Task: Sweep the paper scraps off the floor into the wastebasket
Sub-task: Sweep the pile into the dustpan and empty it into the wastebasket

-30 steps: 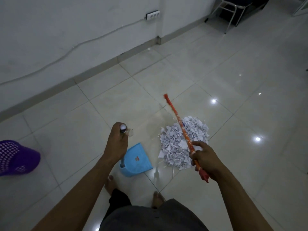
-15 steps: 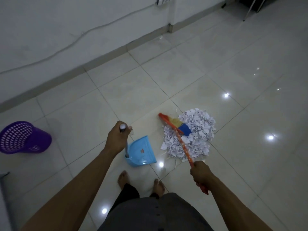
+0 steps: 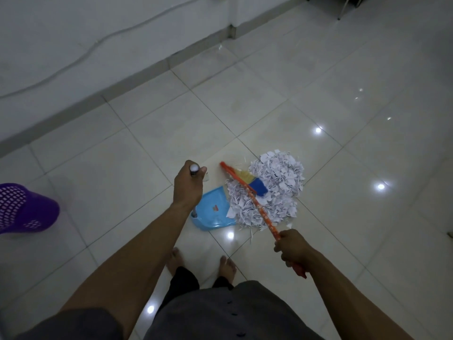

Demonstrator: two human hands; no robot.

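A heap of white paper scraps (image 3: pixel 279 177) lies on the tiled floor in front of my bare feet. A blue dustpan (image 3: pixel 212 212) stands on the floor with its open edge touching the heap's left side. My left hand (image 3: pixel 187 186) grips the top of the dustpan's upright handle. My right hand (image 3: pixel 291 249) grips the orange broom handle (image 3: pixel 259 209), which slants across the heap. The broom's yellow and blue bristles (image 3: pixel 255 184) rest on the scraps. A purple perforated wastebasket (image 3: pixel 23 208) stands at the far left, apart from the heap.
A white wall with a grey skirting board (image 3: pixel 122 87) runs diagonally behind the heap, and a cable hangs along it. Chair legs (image 3: pixel 343 8) show at the top right. Glossy floor tiles stretch to the right.
The broom's bristles swung down from the raised position onto the scrap heap. My right hand slid lower on the handle. The dustpan now touches the heap's edge.
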